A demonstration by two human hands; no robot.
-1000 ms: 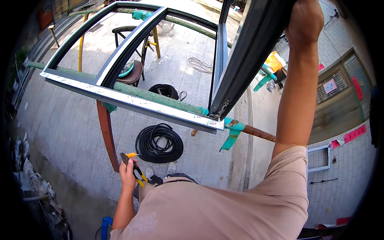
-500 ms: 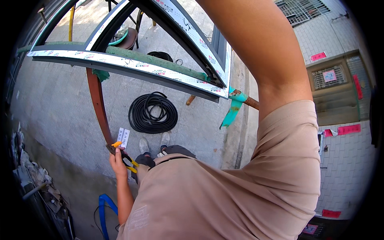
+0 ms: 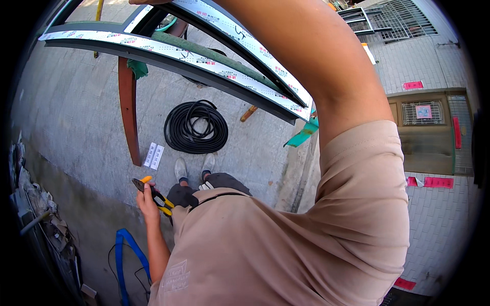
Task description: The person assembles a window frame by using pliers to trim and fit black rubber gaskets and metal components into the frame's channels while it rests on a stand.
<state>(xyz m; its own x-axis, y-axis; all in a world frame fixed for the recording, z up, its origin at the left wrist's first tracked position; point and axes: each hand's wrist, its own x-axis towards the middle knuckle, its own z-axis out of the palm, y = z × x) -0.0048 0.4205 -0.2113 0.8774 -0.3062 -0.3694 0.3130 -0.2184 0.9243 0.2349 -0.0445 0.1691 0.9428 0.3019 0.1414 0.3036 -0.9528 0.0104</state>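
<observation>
My left hand (image 3: 148, 204), at lower left near my hip, is closed around a pair of pliers (image 3: 159, 198) with black and yellow handles. The dark jaws point up and left. A small orange piece (image 3: 146, 179) sticks out beside them; I cannot make out what it belongs to. My right arm reaches up across the view, and only a sliver of my right hand (image 3: 150, 1) shows at the top edge, by the dark grey metal frame (image 3: 168, 66) covered in white printed film. Its fingers are mostly cut off. The frame rests over a green-wrapped bar (image 3: 219, 62).
A coil of black hose or cable (image 3: 196, 126) lies on the paving ahead of my shoes. Beside it are a brown leg (image 3: 128, 112) of the support and a white printed card (image 3: 153, 155). A blue strap-like loop (image 3: 120, 260) and rubble (image 3: 48, 214) lie at left.
My view has shifted, and the frame sits higher in the picture. A bit of my right hand now shows at the top edge. The left hand keeps the pliers.
</observation>
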